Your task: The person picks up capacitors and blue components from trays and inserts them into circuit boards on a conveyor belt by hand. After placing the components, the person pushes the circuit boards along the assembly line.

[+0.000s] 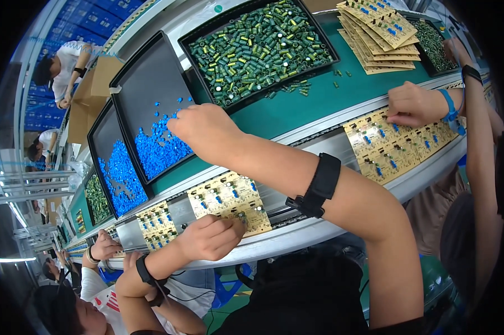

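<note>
My right hand (200, 125) reaches across to a black tray (161, 61) of small blue electronic components (158, 151). Its fingers curl down at the pile's upper edge, and their tips are mostly hidden. Lower down, my left hand (214, 237) rests over a tan circuit board (225, 194) on the conveyor rail. Those fingers are bent together at the board's lower part; whatever they may pinch is too small to make out. Blue parts and dark green capacitors stand upright on this board. Black straps circle both my wrists.
A large black tray (335, 56) holds green capacitors, some spilled beside it. Stacked boards (377, 42) stand at the back right. A co-worker's hand (413, 105) works over boards (383, 148) at right; another co-worker's hand (104, 245) is at left. A second blue-component tray (98, 137) adjoins.
</note>
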Demonstrator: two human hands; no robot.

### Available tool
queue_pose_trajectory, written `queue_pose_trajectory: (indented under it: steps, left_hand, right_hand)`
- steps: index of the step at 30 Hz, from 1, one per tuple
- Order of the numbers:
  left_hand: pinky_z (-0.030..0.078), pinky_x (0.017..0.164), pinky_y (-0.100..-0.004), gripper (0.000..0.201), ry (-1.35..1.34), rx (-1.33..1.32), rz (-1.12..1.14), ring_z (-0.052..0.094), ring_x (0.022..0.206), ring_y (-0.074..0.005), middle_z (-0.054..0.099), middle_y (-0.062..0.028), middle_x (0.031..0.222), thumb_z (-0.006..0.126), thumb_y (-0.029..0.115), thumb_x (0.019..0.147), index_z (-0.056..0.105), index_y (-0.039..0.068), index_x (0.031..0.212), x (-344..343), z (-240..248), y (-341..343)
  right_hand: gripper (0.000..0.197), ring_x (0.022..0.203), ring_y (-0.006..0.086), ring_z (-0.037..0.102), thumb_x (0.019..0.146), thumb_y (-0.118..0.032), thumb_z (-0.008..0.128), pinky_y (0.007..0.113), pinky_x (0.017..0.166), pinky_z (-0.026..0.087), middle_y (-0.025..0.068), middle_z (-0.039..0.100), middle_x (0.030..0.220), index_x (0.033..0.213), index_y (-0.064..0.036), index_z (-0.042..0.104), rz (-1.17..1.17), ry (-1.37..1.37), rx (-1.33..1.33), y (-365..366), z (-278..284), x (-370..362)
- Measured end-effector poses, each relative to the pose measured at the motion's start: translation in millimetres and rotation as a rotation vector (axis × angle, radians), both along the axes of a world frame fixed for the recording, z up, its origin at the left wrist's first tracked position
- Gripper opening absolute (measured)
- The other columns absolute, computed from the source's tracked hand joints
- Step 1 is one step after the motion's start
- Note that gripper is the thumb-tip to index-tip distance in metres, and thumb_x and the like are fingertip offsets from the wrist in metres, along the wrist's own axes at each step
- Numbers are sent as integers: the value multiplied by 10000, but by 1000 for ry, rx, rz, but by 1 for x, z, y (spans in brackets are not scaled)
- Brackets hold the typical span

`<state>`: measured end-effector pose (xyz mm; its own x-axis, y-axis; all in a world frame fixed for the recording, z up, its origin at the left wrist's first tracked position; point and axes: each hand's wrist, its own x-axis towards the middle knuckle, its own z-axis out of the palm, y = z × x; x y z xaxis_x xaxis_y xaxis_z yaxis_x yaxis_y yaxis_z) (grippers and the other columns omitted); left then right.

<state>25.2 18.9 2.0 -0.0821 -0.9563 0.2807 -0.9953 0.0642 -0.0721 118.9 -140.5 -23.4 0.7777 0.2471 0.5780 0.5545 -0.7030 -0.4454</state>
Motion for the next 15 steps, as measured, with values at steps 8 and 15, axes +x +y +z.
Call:
queue_pose_trajectory:
  steps: [8,15]
  left_hand:
    - [388,603,-274,246,225,99,105,535,769,-141,598,4,880,664,112,647,675,37,881,4,1,-3]
    - [440,661,-327,234,628,62,239,556,800,-222,614,-45,887,647,93,716,680,45,943,13,24,7]
  right_hand:
    - [30,764,295,609,775,-84,601,398,635,490,104,598,739,763,-60,588,21,90,141,-7,17,-27]
    - [160,728,296,617,833,-61,611,371,641,485,125,644,826,972,-33,686,6,401,353,-46,41,-133]
